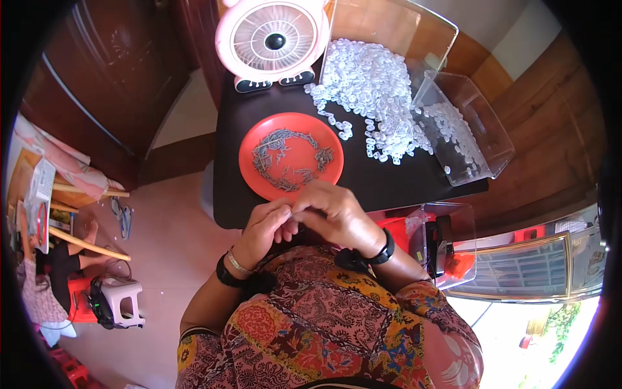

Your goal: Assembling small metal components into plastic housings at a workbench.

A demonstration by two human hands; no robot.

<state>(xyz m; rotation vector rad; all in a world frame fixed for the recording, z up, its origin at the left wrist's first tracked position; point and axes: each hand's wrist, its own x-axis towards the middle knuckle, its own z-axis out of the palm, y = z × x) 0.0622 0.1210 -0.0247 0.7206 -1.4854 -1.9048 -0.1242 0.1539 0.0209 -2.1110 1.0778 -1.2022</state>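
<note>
My left hand point(262, 232) and my right hand point(337, 212) meet at the near edge of the table, fingertips pinched together. Whatever lies between the fingers is too small or hidden to make out. Just beyond them is a round red plate point(295, 155) with many small, thin grey pieces point(265, 167), like screws or pins, spread in a rough ring. Farther back on the right spreads a heap of small clear plastic pieces point(369, 74), each apparently with holes. A few of these pieces have strayed toward the plate.
A pink fan point(275, 42) stands at the back of the dark table point(227, 149). Right of the heap sits a clear plastic bin point(499, 152) with more clear pieces. Another person point(48, 285) sits at far left, near a light plastic stool point(123, 299). A clear container point(468, 227) is below right.
</note>
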